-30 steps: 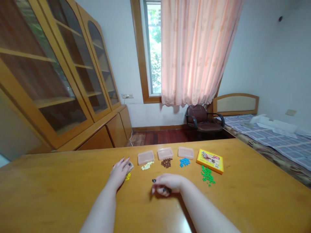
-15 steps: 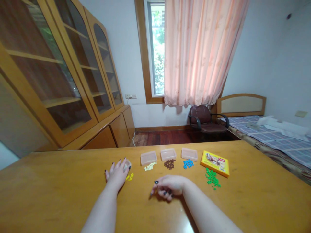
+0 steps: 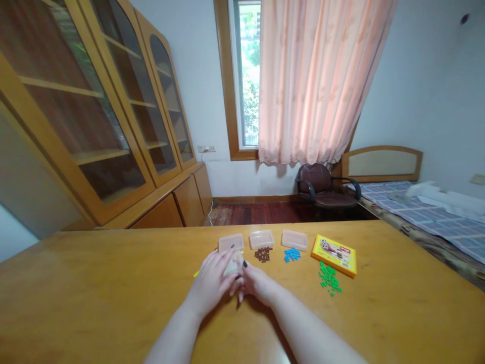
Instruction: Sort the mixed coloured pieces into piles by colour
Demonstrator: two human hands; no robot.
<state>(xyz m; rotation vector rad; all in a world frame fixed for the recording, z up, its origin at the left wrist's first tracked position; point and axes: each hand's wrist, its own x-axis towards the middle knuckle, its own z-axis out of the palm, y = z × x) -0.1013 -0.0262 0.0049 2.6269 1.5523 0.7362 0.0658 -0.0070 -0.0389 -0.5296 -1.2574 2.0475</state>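
Note:
My left hand [image 3: 212, 277] and my right hand [image 3: 257, 284] meet at the middle of the wooden table, both closed on a small clear plastic box [image 3: 234, 264]. Just behind them lies an open clear tray [image 3: 230, 242]. A bit of yellow [image 3: 196, 274] peeks out left of my left hand. Most of the cream pieces are hidden by the hands and box. To the right are brown pieces [image 3: 263, 254] before a second tray [image 3: 261, 239], and blue pieces [image 3: 292, 254] before a third tray [image 3: 294, 240].
A yellow box [image 3: 335, 255] lies at the right of the table [image 3: 113, 293], with loose green pieces [image 3: 330, 279] in front of it. Beyond the table's far edge stand a chair [image 3: 322, 184], a bed [image 3: 435, 207] and a glass-door cabinet [image 3: 151, 116].
My left hand has moved right with the small clear box, away from the yellow pieces. My right hand has come up to the box and closed on it. The view has shifted slightly.

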